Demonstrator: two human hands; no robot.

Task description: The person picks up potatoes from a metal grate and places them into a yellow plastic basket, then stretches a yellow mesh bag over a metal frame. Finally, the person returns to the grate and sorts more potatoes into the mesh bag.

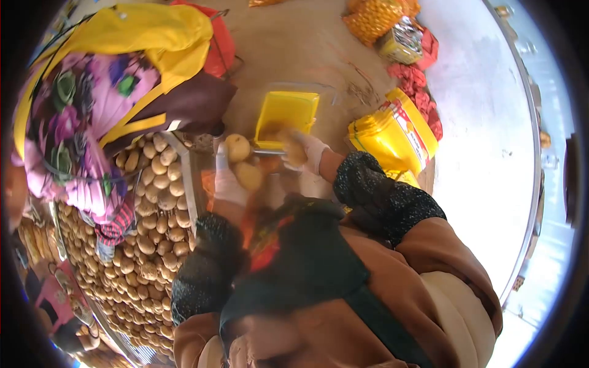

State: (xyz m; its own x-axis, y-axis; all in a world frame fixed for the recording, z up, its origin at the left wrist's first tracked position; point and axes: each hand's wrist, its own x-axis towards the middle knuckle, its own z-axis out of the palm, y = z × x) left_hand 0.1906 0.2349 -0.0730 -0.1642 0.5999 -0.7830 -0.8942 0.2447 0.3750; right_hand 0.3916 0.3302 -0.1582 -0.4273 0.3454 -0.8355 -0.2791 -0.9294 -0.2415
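My left hand (226, 183), in a white glove, is closed around two pale potatoes, one upper potato (237, 148) and one lower potato (249, 176). On the other side, my right hand (313, 151), also white-gloved and smeared by motion, grips a blurred potato (295, 153). Both hands are in front of my body, at the near edge of a yellow container (289, 104). Something brownish shows at the bottom of that container, too blurred to make out. Dark speckled sleeve covers reach over both my forearms.
A large heap of potatoes (147, 227) lies to the left behind a board edge (184, 168). A co-worker in purple floral clothing (76, 116) bends over it. Folded yellow bags (383, 132), red netting (411, 80) and a net sack of yellowish produce (372, 19) lie right.
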